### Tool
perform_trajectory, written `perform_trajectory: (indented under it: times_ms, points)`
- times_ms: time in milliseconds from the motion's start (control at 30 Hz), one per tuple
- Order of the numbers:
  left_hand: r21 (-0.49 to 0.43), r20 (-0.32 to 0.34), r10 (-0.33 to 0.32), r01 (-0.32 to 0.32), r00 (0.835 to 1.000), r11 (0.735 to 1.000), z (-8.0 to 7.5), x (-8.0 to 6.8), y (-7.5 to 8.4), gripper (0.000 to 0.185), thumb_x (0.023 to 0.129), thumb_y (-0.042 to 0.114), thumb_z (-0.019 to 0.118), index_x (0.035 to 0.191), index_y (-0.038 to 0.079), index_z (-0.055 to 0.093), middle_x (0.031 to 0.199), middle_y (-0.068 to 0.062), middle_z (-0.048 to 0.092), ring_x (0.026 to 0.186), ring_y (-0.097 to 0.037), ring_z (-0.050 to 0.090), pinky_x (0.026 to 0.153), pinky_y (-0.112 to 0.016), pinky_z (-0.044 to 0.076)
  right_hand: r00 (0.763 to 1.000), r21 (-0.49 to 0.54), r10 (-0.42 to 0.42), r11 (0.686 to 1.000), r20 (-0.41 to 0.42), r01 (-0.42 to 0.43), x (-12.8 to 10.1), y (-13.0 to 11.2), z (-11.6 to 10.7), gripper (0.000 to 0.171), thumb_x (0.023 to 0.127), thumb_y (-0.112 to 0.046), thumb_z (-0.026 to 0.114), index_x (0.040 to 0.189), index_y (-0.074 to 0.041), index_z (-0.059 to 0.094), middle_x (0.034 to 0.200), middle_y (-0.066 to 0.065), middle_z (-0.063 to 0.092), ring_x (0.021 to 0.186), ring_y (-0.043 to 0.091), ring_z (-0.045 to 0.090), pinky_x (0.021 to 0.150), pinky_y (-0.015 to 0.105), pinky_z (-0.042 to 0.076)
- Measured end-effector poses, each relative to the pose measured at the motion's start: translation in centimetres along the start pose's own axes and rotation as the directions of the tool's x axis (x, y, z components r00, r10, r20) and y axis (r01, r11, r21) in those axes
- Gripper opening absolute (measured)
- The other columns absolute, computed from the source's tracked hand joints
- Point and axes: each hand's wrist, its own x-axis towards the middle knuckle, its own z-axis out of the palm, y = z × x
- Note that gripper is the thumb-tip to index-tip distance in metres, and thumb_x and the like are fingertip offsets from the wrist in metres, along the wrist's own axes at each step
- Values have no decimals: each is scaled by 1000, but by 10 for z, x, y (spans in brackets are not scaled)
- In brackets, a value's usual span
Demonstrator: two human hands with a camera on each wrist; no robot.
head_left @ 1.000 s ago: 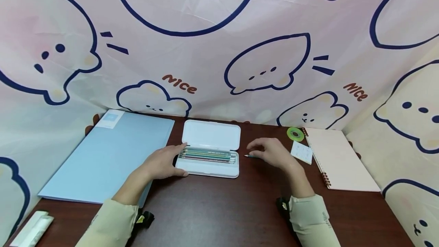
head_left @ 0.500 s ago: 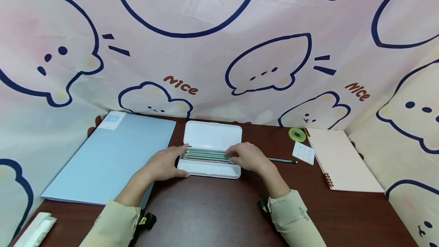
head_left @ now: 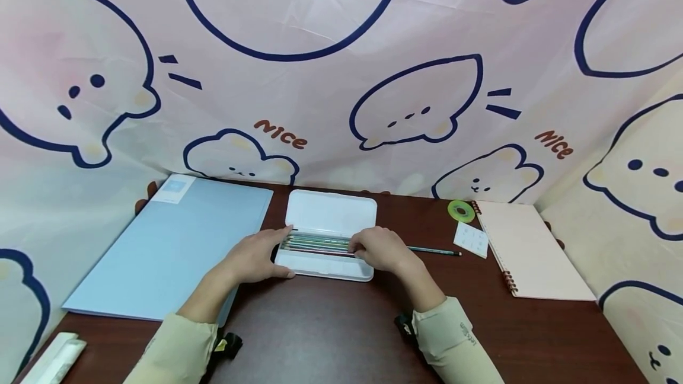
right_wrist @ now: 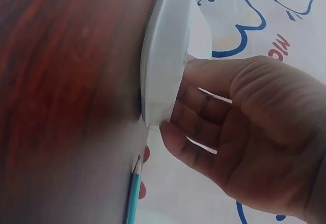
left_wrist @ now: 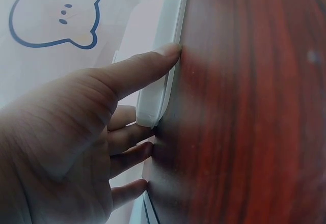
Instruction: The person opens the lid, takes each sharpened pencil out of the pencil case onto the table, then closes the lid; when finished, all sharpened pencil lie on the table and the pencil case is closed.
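- Head view: the white pencil case (head_left: 324,266) stands mid-counter (head_left: 320,328), lid laid back on the far side, a row of pencils (head_left: 315,242) inside.
- Head view: left hand (head_left: 252,258) holds the case's left end, thumb at the near edge. Right hand (head_left: 383,249) is over the right end, fingers at the pencils; whether they pinch one is hidden.
- Head view: a loose pencil (head_left: 433,250) lies to the right of the case.
- Head view, writing: "NICE" reads twice on the wall cloth (head_left: 320,93). The blue folder's (head_left: 176,248) label, the white card (head_left: 472,239) and the right cuff's (head_left: 450,325) print are illegible.
- Left wrist view: thumb along the near wall, fingers at the end. Case judged light, stiff and smooth, prone to sliding; best held by its ends.
- Right wrist view: fingers curl about the right end; the loose pencil's sharpened point shows nearby. Pencils judged light and rigid, points fragile; grip mid-barrel.
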Motion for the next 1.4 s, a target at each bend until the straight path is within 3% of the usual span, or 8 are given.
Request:
perform_trajectory:
  times_ms: [367,667,933,1133,1400]
  points:
    - [4,4,-5,5,1000,1000,-1,0,1,100,75,48,87,154,7,43,148,-19,55,134,-38,53,108,-58,44,993,48,59,997,-104,-54,-9,14,-15,11,92,-12,74,95,-21,79,92,-7,74,79,8,58,74,32,51]
    - [2,2,5,-5,1000,1000,0,0,-1,100,75,48,87,155,7,42,148,-19,55,134,-38,53,107,-58,45,971,114,114,989,-208,-92,-31,46,-28,10,89,-14,79,89,-24,77,88,-10,70,77,11,56,72,30,48]
    - [-3,10,-5,5,1000,1000,0,-1,-2,100,75,48,87,155,7,42,148,-20,54,134,-39,53,107,-59,45,956,98,116,991,-269,-92,-51,67,-34,8,89,-15,78,91,-23,78,89,-8,70,78,12,56,73,32,48]
    - [-8,16,-5,5,1000,1000,1,-1,-1,100,76,49,86,156,8,41,149,-19,53,135,-39,52,107,-59,44,952,105,137,988,-275,-112,-62,85,-32,5,90,-14,77,92,-18,78,88,-7,70,79,13,57,75,34,49]
    - [5,10,7,-7,1000,1000,0,0,-2,100,76,50,86,155,8,41,148,-19,55,134,-39,54,106,-59,45,953,123,159,984,-259,-131,-83,128,-25,8,89,-8,76,90,-16,76,86,-5,69,78,13,57,73,34,50]
